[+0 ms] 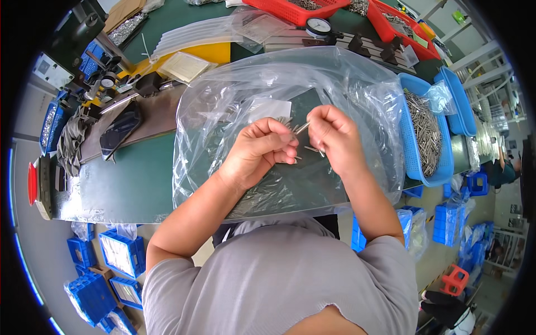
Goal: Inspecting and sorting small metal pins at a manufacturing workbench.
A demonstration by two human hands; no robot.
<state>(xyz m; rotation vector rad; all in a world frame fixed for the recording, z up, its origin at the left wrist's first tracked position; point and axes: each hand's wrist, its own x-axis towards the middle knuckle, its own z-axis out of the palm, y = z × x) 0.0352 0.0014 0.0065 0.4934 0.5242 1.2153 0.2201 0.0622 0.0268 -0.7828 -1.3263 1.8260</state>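
I see my left hand (pixel 259 151) and right hand (pixel 334 139) pinched together on thin, shiny metal pins (pixel 303 128) above the clear plastic bag (pixel 223 100), with the blue basket (pixel 410 139) at three o'clock.

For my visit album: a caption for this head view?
Left hand and right hand hold thin metal pins above a clear plastic bag.

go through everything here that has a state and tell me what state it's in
Left hand: closed on a few small metal pins.
Right hand: pinching one pin.
Plastic bag: open, spread flat on the bench, pins lying on it.
Blue basket: holds a heap of metal pins.
Red tray: holds metal parts.
Dial gauge: upright, face up.
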